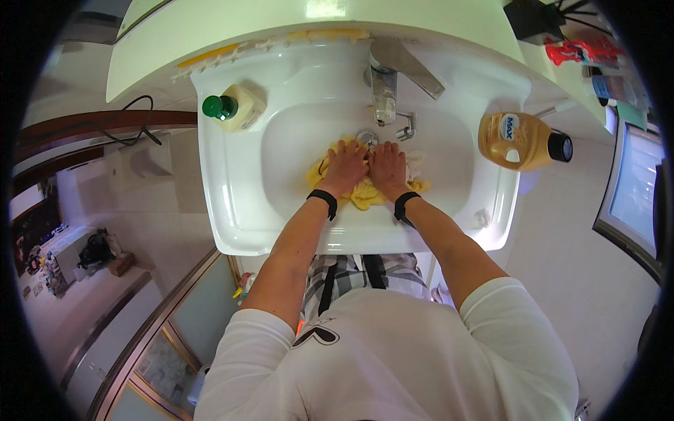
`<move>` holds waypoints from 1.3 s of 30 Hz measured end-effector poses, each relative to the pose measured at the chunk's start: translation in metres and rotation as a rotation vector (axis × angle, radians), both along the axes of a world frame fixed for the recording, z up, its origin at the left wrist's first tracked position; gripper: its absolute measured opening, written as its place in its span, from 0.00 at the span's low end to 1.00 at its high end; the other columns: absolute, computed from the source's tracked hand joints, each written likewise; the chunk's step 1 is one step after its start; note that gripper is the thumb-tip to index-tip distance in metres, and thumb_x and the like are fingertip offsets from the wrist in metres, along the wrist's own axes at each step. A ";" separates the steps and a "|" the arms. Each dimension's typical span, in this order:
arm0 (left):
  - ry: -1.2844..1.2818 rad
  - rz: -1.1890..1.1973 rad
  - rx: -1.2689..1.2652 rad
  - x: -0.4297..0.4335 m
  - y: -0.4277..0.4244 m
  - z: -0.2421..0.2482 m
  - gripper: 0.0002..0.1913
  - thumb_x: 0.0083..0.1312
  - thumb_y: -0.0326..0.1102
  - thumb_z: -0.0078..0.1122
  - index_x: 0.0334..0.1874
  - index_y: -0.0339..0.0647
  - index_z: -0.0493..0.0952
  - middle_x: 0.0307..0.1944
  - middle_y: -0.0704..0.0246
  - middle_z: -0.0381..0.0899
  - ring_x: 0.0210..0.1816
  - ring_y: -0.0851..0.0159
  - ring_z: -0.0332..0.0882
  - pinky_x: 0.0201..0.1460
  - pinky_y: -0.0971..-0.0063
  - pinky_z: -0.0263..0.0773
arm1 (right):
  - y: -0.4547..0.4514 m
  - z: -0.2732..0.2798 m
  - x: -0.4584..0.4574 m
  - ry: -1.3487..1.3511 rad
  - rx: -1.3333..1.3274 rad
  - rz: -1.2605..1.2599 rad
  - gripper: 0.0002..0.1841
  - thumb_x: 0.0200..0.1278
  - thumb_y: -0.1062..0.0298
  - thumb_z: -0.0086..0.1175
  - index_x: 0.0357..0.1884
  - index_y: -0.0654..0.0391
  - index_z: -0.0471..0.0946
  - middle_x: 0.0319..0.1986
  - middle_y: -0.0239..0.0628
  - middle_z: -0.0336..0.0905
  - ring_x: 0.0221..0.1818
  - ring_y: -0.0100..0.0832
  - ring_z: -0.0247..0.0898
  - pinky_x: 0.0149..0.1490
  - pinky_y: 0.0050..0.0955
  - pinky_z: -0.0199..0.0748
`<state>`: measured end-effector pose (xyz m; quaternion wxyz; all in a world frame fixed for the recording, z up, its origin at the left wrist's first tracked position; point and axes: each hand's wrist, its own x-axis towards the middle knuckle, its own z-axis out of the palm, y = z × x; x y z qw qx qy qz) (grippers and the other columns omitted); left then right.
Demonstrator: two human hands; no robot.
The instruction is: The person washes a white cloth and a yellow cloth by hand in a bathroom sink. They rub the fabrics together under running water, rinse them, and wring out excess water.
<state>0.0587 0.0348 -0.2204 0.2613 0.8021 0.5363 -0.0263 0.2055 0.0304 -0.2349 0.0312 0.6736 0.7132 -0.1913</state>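
A crumpled yellow cloth (367, 196) lies in the basin of a white washbasin (231, 210), just in front of the drain fitting (367, 138). My left hand (346, 167) presses on its left part and my right hand (388, 167) on its right part, with the fingertips pointing towards the drain. The two hands nearly meet at the thumbs. Under the palms the cloth is hidden, so how firmly the fingers grip it does not show. A paler, whitish piece of fabric (416, 164) shows beside my right hand. Both wrists wear black bands.
Behind the basin stands a metal lever faucet (384, 84). A bottle with a green cap (245, 108) is on the left rim, and a large amber bottle with a black cap (513, 141) on the right rim. A small clear object (481, 218) lies on the front right rim.
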 end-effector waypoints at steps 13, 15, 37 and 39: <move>0.104 0.128 0.046 0.009 0.032 -0.024 0.29 0.63 0.51 0.60 0.63 0.43 0.70 0.61 0.58 0.66 0.66 0.47 0.61 0.59 0.42 0.64 | 0.041 -0.030 0.021 0.205 -0.080 -0.042 0.16 0.66 0.53 0.51 0.41 0.58 0.76 0.32 0.45 0.79 0.42 0.44 0.76 0.49 0.43 0.75; 0.112 0.247 0.117 0.002 0.025 -0.016 0.34 0.61 0.54 0.62 0.66 0.42 0.67 0.63 0.57 0.64 0.68 0.46 0.59 0.61 0.42 0.63 | 0.032 -0.023 0.035 0.164 -0.006 -0.168 0.26 0.63 0.45 0.54 0.49 0.59 0.74 0.39 0.47 0.78 0.48 0.47 0.74 0.53 0.46 0.72; -0.085 0.273 -0.042 -0.032 -0.015 0.041 0.32 0.62 0.51 0.62 0.68 0.53 0.66 0.62 0.59 0.68 0.65 0.42 0.60 0.63 0.40 0.58 | 0.001 0.045 0.044 0.358 0.164 -0.135 0.24 0.58 0.55 0.61 0.56 0.52 0.74 0.55 0.45 0.68 0.54 0.48 0.67 0.56 0.44 0.69; -0.102 0.271 0.182 -0.016 -0.016 0.025 0.32 0.66 0.54 0.57 0.70 0.55 0.63 0.67 0.58 0.63 0.68 0.39 0.56 0.63 0.34 0.55 | 0.004 0.033 0.028 0.401 0.069 -0.127 0.24 0.61 0.55 0.59 0.58 0.50 0.72 0.58 0.44 0.66 0.56 0.49 0.66 0.56 0.46 0.69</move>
